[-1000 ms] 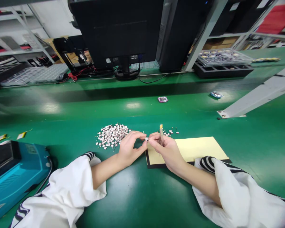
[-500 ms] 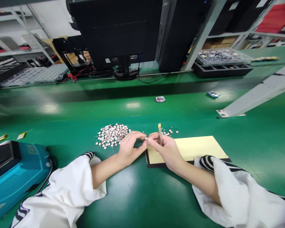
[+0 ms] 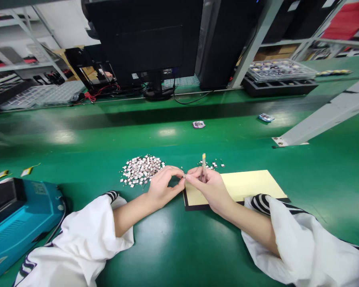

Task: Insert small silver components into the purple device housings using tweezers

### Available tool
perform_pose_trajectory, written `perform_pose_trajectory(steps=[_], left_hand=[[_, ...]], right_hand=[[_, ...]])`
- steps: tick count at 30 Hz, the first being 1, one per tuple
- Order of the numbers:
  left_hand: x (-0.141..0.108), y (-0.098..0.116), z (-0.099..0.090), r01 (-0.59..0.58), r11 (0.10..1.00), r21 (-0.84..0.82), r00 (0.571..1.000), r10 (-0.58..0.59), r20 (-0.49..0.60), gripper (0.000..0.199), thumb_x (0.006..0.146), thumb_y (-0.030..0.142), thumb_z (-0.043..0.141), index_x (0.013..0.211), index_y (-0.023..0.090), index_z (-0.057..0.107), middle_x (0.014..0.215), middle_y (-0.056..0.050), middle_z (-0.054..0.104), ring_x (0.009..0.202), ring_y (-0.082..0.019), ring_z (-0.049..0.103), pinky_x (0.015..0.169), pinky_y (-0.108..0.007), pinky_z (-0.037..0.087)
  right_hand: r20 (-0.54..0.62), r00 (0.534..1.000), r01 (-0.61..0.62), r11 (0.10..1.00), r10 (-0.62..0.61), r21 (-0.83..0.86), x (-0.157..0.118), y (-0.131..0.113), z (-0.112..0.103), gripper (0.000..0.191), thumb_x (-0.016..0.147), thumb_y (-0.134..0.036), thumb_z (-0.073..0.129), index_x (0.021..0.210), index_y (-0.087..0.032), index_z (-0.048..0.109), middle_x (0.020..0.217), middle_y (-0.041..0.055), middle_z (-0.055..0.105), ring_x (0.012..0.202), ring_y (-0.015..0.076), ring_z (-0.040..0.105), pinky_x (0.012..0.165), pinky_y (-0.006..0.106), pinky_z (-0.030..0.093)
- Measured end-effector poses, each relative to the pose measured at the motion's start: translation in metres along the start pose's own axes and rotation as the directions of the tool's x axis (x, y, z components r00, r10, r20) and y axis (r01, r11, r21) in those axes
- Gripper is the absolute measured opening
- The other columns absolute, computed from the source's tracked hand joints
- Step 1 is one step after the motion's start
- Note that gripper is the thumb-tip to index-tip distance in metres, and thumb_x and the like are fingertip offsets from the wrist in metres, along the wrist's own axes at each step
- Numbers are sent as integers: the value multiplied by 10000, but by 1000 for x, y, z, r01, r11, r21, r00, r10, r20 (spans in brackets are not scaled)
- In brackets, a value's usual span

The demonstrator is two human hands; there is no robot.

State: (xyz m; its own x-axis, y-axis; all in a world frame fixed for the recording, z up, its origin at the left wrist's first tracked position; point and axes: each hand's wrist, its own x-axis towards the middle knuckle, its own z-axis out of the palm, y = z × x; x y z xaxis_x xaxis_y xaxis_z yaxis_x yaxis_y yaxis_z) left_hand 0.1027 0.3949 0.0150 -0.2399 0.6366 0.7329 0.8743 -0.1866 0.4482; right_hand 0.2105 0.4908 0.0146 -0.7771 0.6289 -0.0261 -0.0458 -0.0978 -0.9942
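Observation:
My left hand (image 3: 164,184) pinches a tiny white square part (image 3: 184,176) between thumb and forefinger, and my right fingertips meet it there. The part is mostly covered by the fingers. Gripped in my right hand (image 3: 211,187), a slim greyish tool with a yellow end (image 3: 204,161) points upward; its lower portion is hidden in the palm. Just beyond my left hand lies a heap of small white square parts (image 3: 142,169) with short dark leads. A smaller scatter of such parts (image 3: 214,164) lies behind my right hand. Beneath my right hand is a pale yellow sheet on a black backing (image 3: 248,185).
A teal machine (image 3: 32,227) stands at the left, near two small yellow pieces (image 3: 26,171). Two small cased boards (image 3: 199,124) lie farther back. A slanted white metal leg (image 3: 320,115) rises at the right; a monitor (image 3: 149,44) stands behind.
The tool in my right hand has tilted slightly and stands more upright. The fingertips have shifted a little around the small part, which shows less now. The view has moved very slightly.

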Motion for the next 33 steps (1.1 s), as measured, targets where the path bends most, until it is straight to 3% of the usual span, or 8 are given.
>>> perform_pose_trajectory(steps=[8,12,14,17,19,23,28,33], left_hand=[[-7,-5,1,87,993,-84,995,-83,51,140,725,128,568,838,169,497,719,-23,611,686,-111,601,607,-205,505],[5,-8,-6,-5,999,-48,981,14,192,150,761,152,542,904,166,500,803,-42,622,779,-130,591,694,-242,500],[16,-15,-14,-45,999,31,937,31,347,163,778,162,521,941,159,519,887,-60,622,872,-160,566,775,-290,477],[29,-33,-26,-21,967,255,867,-109,485,148,780,150,507,916,158,565,912,-59,618,890,-199,547,789,-335,455],[30,-43,-30,-40,922,386,826,-187,532,118,768,177,531,867,160,593,870,-57,618,838,-210,555,739,-331,451],[24,-53,-31,-178,846,502,761,-205,616,189,683,305,641,812,168,620,769,-49,603,717,-205,555,635,-297,414],[26,-47,-30,-145,836,530,696,-295,655,68,713,232,613,745,174,630,773,-43,597,723,-196,535,641,-288,389],[32,-41,-30,-90,826,556,619,-391,681,134,789,201,507,733,152,619,825,-59,593,795,-216,518,703,-318,393]], right_hand=[[49,998,-17,986,25,-164,3,-7,-5,209,679,-363,600,714,-159,567,552,-36,471,471,80,385,459,220,316],[88,996,27,938,4,-346,10,-12,-12,215,665,-368,593,717,-162,560,545,-39,457,468,86,377,455,223,314],[115,993,62,877,-7,-477,18,-15,-20,174,651,-336,606,674,-168,572,455,-65,374,414,80,320,419,220,261],[142,989,134,731,-51,-669,29,-19,-35,73,626,-241,627,621,-179,588,428,-60,369,404,89,326,431,230,240],[144,984,178,617,-105,-767,33,-20,-41,18,646,-184,604,633,-176,594,551,-13,485,465,112,395,468,247,264],[187,964,251,428,-187,-868,26,-17,-38,95,756,-163,500,762,-165,595,761,58,560,598,166,494,526,274,312],[448,892,443,306,-59,-842,3,-8,-18,136,765,-279,571,859,-192,615,768,34,596,628,162,580,537,247,391],[498,866,483,179,48,-857,-5,-4,-11,248,742,-244,607,957,-122,594,847,84,567,620,202,600,526,285,435]])
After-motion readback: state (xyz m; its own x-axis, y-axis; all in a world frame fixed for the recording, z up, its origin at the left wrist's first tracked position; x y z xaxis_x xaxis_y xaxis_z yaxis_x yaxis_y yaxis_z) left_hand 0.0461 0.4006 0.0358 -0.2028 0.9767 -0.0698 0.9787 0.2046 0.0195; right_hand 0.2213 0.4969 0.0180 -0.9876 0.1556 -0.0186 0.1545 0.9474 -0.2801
